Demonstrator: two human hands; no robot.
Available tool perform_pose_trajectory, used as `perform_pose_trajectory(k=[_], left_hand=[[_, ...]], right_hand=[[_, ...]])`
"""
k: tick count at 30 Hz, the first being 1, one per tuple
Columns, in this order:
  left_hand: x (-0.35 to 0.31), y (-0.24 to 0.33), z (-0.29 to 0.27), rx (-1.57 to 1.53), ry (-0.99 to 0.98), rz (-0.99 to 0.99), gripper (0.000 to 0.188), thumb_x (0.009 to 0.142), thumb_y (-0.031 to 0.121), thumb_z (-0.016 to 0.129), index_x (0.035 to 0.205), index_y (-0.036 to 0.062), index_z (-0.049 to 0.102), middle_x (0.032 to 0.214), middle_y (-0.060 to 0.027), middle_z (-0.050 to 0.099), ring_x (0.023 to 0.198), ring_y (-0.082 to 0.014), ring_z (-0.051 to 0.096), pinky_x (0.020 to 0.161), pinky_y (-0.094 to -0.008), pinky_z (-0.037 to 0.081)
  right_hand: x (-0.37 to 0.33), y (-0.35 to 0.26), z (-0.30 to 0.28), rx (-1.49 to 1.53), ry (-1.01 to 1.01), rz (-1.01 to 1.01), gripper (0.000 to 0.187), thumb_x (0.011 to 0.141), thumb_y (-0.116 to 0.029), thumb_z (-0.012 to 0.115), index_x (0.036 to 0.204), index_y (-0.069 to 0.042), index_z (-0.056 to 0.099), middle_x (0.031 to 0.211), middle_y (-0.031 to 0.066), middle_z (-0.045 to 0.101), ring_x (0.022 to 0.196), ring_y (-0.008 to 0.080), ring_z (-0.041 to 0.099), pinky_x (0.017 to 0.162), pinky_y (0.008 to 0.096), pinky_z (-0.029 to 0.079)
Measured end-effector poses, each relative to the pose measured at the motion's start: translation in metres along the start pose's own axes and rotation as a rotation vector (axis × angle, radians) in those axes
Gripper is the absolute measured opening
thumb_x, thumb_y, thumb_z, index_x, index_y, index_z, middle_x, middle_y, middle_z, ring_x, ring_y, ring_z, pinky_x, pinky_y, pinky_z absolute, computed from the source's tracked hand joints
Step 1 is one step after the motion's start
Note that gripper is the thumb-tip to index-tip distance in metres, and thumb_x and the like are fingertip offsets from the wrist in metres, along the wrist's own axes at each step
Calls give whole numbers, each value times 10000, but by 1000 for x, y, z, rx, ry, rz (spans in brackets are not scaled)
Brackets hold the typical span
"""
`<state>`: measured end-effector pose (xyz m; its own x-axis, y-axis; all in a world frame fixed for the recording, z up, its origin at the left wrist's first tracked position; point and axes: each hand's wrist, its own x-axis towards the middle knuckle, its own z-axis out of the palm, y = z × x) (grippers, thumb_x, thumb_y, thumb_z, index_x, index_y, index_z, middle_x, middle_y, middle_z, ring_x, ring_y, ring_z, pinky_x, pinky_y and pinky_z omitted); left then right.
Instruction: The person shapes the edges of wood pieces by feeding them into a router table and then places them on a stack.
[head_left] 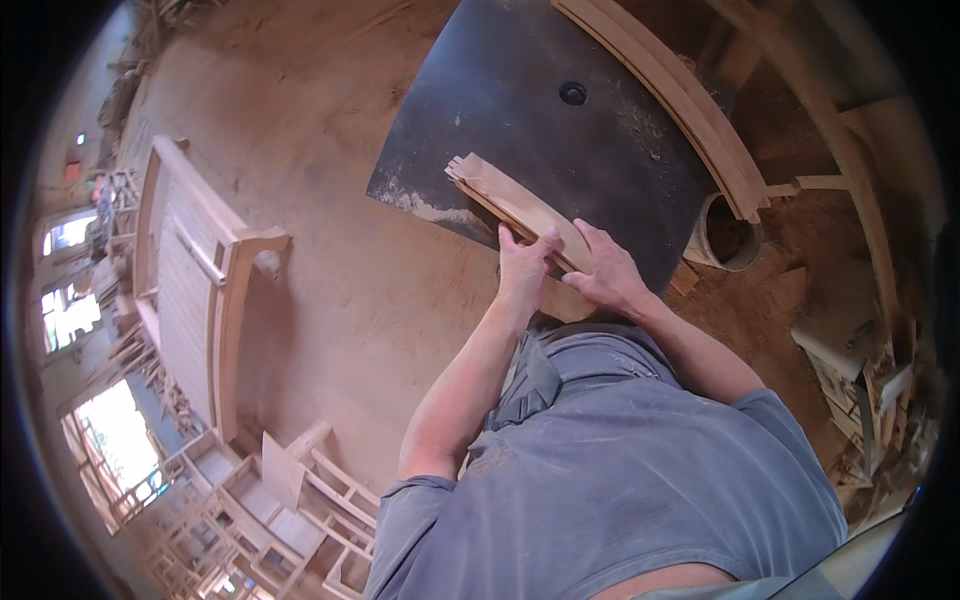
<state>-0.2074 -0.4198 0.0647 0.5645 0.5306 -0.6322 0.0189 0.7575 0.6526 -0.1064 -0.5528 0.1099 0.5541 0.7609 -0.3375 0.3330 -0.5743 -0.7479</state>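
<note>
A pale wooden piece (pixel 520 205) lies slantwise over the near part of a dark, dusty machine table (pixel 480 110). It looks like two or more strips laid together, with notched, tenon-like ends at its far left tip. My left hand (pixel 525 268) grips its left edge near the close end, the thumb on top. My right hand (pixel 608 270) holds the same end from the right, fingers over its upper face. Some of the fingers are hidden under or behind the wood. Beyond the piece, a round dark hole with a fitting (pixel 573 93) sits in the tabletop.
A long curved wooden rail (pixel 680 90) runs along the table's right edge. Beside it stands a round pipe or bucket (pixel 725 235). Wooden furniture frames (pixel 190 270) stand on the floor at left, with more frames (pixel 270 500) lower left. Wood scraps (pixel 870 400) pile up at right.
</note>
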Motion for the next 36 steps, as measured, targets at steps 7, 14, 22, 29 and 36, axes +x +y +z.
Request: perform_pose_trajectory(k=[7,14,22,29,36], left_hand=[[22,55,-24,48,-155,-158,898,946,61,707,1597,57,88,1187,-188,619,1063,-294,676,804,-429,622],[54,61,-19,143,-250,-224,488,985,36,608,1428,8,405,1157,-171,659,952,-265,710,791,-383,628],[77,73,-37,344,-64,-47,626,973,62,649,1496,-125,361,1120,-150,656,836,-174,690,666,-272,595],[121,121,-41,469,73,351,546,1008,81,609,1473,-116,400,989,-55,674,831,-133,635,762,-261,539],[198,124,35,980,153,677,564,1037,197,545,1487,-104,387,1275,-180,559,1175,-274,525,1010,-374,441]], right_hand=[[30,-5,21,342,78,184,743,766,-300,792,1406,-11,550,1300,194,622,1192,360,611,1049,434,477],[44,-29,37,-466,311,26,805,692,-322,872,1346,26,557,1202,182,554,1150,359,537,1021,445,454],[62,8,48,-379,463,-120,636,670,-175,802,1241,-14,572,1091,156,579,1057,348,565,949,448,469],[97,12,5,-293,672,-208,591,662,-123,741,1224,-33,581,1055,127,572,1023,320,568,918,414,464],[116,36,-3,-355,606,-17,667,648,-110,771,1277,13,584,1081,140,564,1019,329,559,927,433,463]])
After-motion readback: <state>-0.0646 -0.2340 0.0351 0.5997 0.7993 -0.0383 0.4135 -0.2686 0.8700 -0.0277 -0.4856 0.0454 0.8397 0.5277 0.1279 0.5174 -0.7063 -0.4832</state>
